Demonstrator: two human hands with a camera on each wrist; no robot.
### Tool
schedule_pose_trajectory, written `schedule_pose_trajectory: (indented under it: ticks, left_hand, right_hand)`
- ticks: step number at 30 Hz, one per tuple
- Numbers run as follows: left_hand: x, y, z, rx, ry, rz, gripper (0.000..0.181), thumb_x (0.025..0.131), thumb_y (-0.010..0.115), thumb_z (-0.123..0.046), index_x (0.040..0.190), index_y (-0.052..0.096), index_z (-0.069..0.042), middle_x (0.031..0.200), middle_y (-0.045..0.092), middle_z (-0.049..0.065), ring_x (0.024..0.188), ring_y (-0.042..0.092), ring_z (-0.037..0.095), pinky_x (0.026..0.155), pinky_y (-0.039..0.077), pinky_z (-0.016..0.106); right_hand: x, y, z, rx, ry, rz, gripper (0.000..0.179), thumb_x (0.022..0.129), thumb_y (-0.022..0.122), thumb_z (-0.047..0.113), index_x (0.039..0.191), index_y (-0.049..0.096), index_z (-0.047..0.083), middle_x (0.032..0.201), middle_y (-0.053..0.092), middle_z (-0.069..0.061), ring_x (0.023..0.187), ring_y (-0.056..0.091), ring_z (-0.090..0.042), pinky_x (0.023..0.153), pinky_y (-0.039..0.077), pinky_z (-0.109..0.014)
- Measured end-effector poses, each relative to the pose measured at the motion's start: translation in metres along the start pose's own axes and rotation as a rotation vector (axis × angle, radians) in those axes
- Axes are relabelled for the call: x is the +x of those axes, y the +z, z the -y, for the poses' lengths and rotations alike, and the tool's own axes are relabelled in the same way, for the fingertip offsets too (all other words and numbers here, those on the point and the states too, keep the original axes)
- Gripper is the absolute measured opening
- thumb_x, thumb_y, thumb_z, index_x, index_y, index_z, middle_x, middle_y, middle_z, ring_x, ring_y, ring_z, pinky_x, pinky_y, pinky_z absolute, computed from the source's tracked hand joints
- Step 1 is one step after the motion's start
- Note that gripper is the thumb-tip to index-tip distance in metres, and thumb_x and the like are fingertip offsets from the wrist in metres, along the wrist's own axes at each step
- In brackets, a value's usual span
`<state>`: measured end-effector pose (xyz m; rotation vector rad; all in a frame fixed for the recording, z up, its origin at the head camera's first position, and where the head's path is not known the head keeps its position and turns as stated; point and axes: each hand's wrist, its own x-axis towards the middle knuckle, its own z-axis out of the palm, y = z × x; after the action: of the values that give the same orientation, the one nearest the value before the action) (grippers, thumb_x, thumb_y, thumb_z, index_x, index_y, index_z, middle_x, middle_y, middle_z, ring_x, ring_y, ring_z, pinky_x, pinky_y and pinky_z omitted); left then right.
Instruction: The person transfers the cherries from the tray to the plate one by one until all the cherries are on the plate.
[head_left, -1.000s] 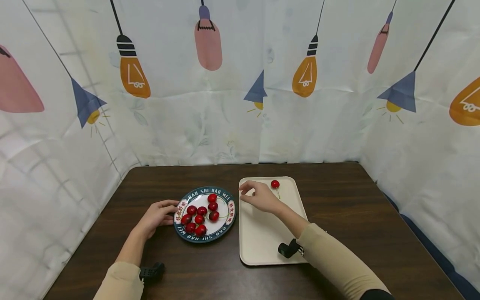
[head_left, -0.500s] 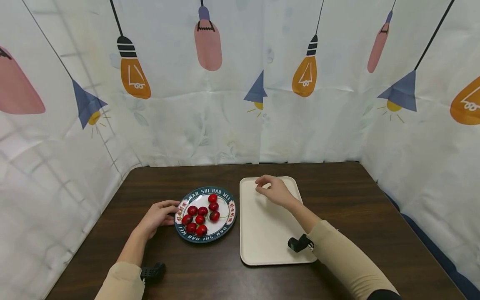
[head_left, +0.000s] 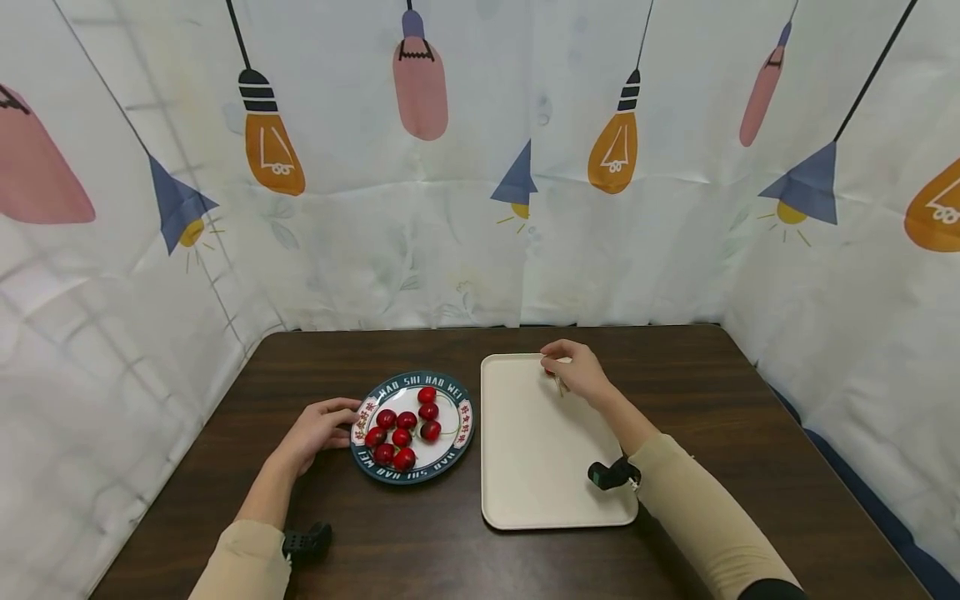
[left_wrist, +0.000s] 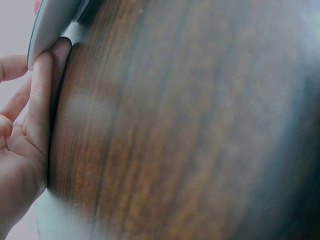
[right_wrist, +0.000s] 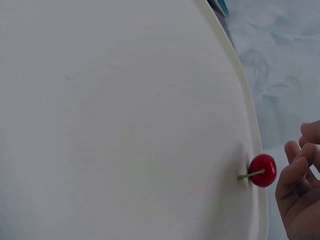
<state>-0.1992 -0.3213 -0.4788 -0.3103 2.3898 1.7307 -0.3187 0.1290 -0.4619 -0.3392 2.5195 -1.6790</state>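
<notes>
A round plate (head_left: 465, 448) with a dark teal lettered rim carries several red cherries (head_left: 404, 459). At its left side my left hand (head_left: 318, 429) holds the rim; the left wrist view has the plate's edge (left_wrist: 42, 37) between my thumb and fingers. My right hand (head_left: 579, 373) is over the far end of a cream tray (head_left: 540, 467), beside a single cherry (right_wrist: 262, 170) with a green stem, which it mostly covers in the head view. From the right wrist, a small gap shows between that cherry and my loosely bent fingers (right_wrist: 292, 172).
Plate and tray stand side by side on a dark wooden table (head_left: 408, 533), with a strip of wood between them. Behind the table hangs a white curtain (head_left: 337, 250) printed with lamps. Black wrist cameras (head_left: 307, 542) sit at both sleeves.
My right hand has moved rightward from the tray's left edge to the lone cherry at its far end. The left hand and the plate stay in place.
</notes>
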Motion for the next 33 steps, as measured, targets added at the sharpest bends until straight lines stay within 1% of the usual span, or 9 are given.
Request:
schedule_pose_trajectory:
  ticks: [6,10,15,17,19,23,26,29,33]
  left_hand:
    - [0.001,0.0,0.0,-0.005,-0.014,0.001,0.049,0.105,0.059,-0.023,0.144,0.053,0.005,0.125,0.062,0.023,0.083,0.069,0.021,0.077,0.061,0.031]
    - [0.001,0.001,-0.001,-0.01,-0.017,0.001,0.05,0.105,0.059,-0.024,0.144,0.052,0.005,0.13,0.059,0.026,0.085,0.07,0.021,0.078,0.061,0.031]
    - [0.001,0.001,-0.001,-0.005,-0.016,-0.001,0.05,0.105,0.059,-0.024,0.144,0.052,0.005,0.13,0.059,0.026,0.085,0.069,0.02,0.078,0.061,0.031]
    - [0.001,0.0,0.0,-0.005,-0.017,-0.003,0.05,0.105,0.059,-0.024,0.144,0.052,0.005,0.13,0.059,0.026,0.084,0.069,0.02,0.077,0.061,0.03]
    - [0.001,0.0,0.0,-0.003,-0.017,-0.003,0.049,0.105,0.059,-0.024,0.144,0.052,0.005,0.129,0.06,0.026,0.084,0.069,0.02,0.077,0.061,0.03]
    - [0.0,0.0,0.0,-0.006,-0.019,-0.004,0.049,0.105,0.059,-0.024,0.144,0.052,0.005,0.13,0.059,0.026,0.083,0.069,0.02,0.077,0.061,0.03]
    - [0.001,0.0,0.001,-0.009,-0.022,-0.004,0.049,0.105,0.059,-0.024,0.144,0.052,0.005,0.13,0.059,0.026,0.084,0.069,0.02,0.077,0.061,0.03]
    - [0.001,0.0,0.001,-0.014,-0.027,-0.003,0.049,0.104,0.059,-0.023,0.144,0.052,0.005,0.13,0.059,0.026,0.084,0.069,0.02,0.077,0.061,0.031]
    - [0.002,0.0,0.0,-0.018,-0.029,-0.003,0.05,0.104,0.06,-0.024,0.144,0.052,0.004,0.13,0.06,0.026,0.083,0.07,0.021,0.077,0.061,0.031]
  right_hand:
    - [0.001,-0.004,-0.007,-0.001,0.066,-0.09,0.027,0.101,0.067,0.016,0.124,0.066,0.001,0.114,0.063,-0.013,0.048,0.041,-0.013,0.047,0.04,-0.026]
    - [0.001,-0.006,-0.01,-0.001,0.1,-0.119,0.027,0.101,0.066,0.016,0.124,0.066,0.003,0.118,0.061,-0.013,0.047,0.038,-0.012,0.048,0.039,-0.026]
    - [0.002,-0.008,-0.013,0.023,0.129,-0.096,0.031,0.1,0.066,0.014,0.129,0.063,0.002,0.124,0.059,-0.015,0.048,0.036,-0.012,0.049,0.038,-0.026]
    - [0.002,-0.009,-0.014,0.031,0.145,-0.083,0.034,0.1,0.067,0.014,0.131,0.063,0.002,0.127,0.058,-0.016,0.054,0.04,-0.014,0.052,0.039,-0.026]
    - [0.002,-0.009,-0.014,0.025,0.161,-0.075,0.037,0.098,0.069,0.015,0.132,0.062,0.002,0.129,0.058,-0.015,0.066,0.045,-0.015,0.057,0.042,-0.026]
    - [0.003,-0.009,-0.017,0.009,0.189,-0.057,0.041,0.096,0.073,0.018,0.133,0.062,0.005,0.13,0.06,-0.016,0.08,0.05,-0.019,0.063,0.044,-0.027]
    - [0.004,-0.007,-0.02,0.008,0.195,-0.036,0.042,0.095,0.075,0.016,0.133,0.062,0.005,0.129,0.061,-0.016,0.073,0.051,-0.02,0.06,0.044,-0.027]
    - [0.005,-0.005,-0.021,0.006,0.187,-0.02,0.041,0.094,0.075,0.014,0.132,0.062,0.004,0.128,0.061,-0.017,0.07,0.052,-0.017,0.058,0.045,-0.026]
    - [0.006,-0.004,-0.02,0.006,0.188,-0.02,0.041,0.092,0.076,0.011,0.13,0.063,0.005,0.127,0.061,-0.017,0.065,0.051,-0.017,0.056,0.046,-0.027]
